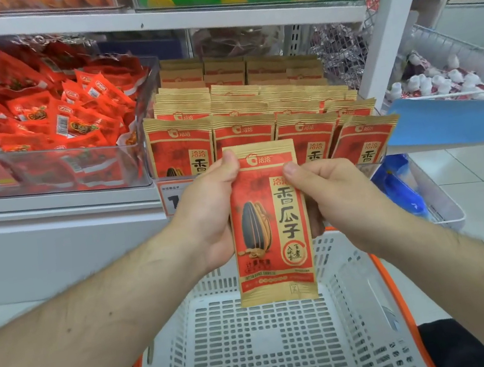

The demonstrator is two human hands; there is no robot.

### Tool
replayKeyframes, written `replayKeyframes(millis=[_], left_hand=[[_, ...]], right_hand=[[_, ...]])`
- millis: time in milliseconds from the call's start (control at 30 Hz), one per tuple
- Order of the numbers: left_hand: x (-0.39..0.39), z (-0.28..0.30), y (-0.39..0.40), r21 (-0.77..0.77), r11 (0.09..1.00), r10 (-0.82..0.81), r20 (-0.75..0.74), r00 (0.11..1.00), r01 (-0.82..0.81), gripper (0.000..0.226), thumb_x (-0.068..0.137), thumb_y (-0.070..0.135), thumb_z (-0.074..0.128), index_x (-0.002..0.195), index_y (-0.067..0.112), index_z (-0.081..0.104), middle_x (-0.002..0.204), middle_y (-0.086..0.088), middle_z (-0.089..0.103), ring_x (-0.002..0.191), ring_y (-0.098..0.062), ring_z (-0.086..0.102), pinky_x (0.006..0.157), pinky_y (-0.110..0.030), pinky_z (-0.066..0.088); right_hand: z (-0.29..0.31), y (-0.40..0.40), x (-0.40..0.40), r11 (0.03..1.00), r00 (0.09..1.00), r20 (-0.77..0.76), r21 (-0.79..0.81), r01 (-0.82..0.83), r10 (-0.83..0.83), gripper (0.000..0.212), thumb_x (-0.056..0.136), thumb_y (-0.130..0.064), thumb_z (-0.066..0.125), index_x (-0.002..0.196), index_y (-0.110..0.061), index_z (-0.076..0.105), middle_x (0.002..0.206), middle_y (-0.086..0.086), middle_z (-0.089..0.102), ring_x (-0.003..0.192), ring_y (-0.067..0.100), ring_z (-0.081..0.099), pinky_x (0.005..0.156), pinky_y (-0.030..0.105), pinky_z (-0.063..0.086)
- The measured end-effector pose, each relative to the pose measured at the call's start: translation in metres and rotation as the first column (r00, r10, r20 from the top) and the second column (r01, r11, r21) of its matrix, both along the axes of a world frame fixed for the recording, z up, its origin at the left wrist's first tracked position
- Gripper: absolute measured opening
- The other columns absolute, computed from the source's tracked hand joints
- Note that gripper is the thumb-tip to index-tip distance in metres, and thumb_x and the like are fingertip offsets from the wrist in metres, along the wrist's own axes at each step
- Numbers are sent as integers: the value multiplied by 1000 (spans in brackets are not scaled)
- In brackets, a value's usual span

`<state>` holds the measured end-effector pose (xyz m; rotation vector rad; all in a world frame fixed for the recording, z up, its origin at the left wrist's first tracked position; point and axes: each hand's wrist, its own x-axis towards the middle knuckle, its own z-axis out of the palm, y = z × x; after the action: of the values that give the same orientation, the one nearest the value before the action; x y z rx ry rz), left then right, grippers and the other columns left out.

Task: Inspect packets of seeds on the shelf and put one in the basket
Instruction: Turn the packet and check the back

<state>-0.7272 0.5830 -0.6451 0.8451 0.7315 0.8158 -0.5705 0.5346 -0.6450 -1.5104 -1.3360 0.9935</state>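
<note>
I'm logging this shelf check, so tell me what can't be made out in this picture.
- Price tag, head view: left hand covers most of it.
- Back of held packet: faces away.
- Right hand fingers: behind the packet.
- Basket near end: cut off by bottom edge.

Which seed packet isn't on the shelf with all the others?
The seed packet held up by the left hand and right hand, above the basket. The others stand in rows on the shelf.

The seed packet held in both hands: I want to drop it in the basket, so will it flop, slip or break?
The seed packet stands flat and upright between the left hand and right hand, so probably fairly stiff. It looks papery and matte, so slipping seems unlikely. It appears thin, so likely light and safe dropped into the basket.
</note>
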Motion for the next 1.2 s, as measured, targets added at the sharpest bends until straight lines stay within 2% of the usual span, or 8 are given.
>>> replayKeyframes(millis=[167, 267, 400, 500, 700, 867, 1033, 1200], left_hand=[[0, 2, 2, -14, 998, 56, -13, 998, -56, 43, 106, 41, 33, 112, 14, 66, 97, -14, 76, 85, -29, 75, 70, -47, 62], [0, 1, 2, -31, 997, 70, -36, 997, -71, 43, 106, 43, 35, 114, 13, 65, 100, -16, 76, 90, -33, 74, 73, -50, 61], [-1, 2, 3, -48, 995, 89, -44, 995, -92, 46, 106, 43, 34, 120, 11, 64, 100, -16, 76, 88, -32, 74, 69, -48, 62], [-2, 5, 4, -66, 989, 130, -35, 991, -132, 47, 106, 43, 34, 122, 10, 63, 96, -14, 76, 81, -29, 75, 62, -45, 62], [-3, 5, 2, -91, 983, 150, -92, 984, -158, 45, 106, 44, 36, 117, 11, 66, 90, -12, 77, 74, -26, 75, 58, -44, 62], [-4, 6, 3, -123, 976, 166, -106, 980, -179, 46, 106, 45, 37, 102, 10, 67, 82, -13, 76, 69, -27, 75, 55, -44, 61], [-5, 5, 2, -166, 969, 161, -140, 977, -184, 46, 105, 45, 38, 102, 9, 66, 84, -14, 76, 70, -28, 75, 57, -40, 61], [-6, 5, 3, -206, 958, 174, -136, 975, -200, 46, 105, 45, 38, 104, 9, 66, 90, -15, 76, 75, -31, 75, 63, -45, 62]], right_hand=[[-3, 0, 0, 1000, 998, 50, -1, -24, 24, 46, 101, -31, 50, 71, 2, 62, 55, 7, 66, 40, 17, 52, 43, 25, 42], [-5, 0, 0, 1000, 998, 56, -2, -21, 21, 45, 101, -29, 51, 72, 4, 61, 56, 10, 66, 40, 17, 52, 43, 26, 41], [-5, -1, 0, 995, 998, 10, -72, -63, 64, 51, 101, -38, 49, 75, 3, 63, 71, 25, 69, 40, 21, 51, 44, 28, 39], [-5, -4, -1, 988, 994, 36, -114, -103, 108, 54, 101, -42, 46, 72, 0, 63, 73, 27, 69, 37, 20, 50, 43, 27, 37], [-8, -5, -4, 989, 990, 89, -102, -103, 113, 52, 101, -37, 47, 74, 4, 62, 63, 19, 68, 35, 17, 49, 46, 30, 37], [-5, -7, -2, 970, 979, 11, -141, -198, 202, 48, 101, -37, 45, 84, 6, 60, 74, 27, 68, 36, 18, 52, 43, 26, 38], [-6, -8, -3, 965, 971, 11, -115, -235, 238, 40, 99, -32, 47, 79, 1, 58, 62, 17, 65, 35, 15, 51, 43, 27, 39], [-3, -9, 1, 945, 953, -31, -119, -304, 302, 52, 90, -39, 50, 95, 12, 53, 79, 33, 66, 37, 17, 52, 41, 26, 36]])
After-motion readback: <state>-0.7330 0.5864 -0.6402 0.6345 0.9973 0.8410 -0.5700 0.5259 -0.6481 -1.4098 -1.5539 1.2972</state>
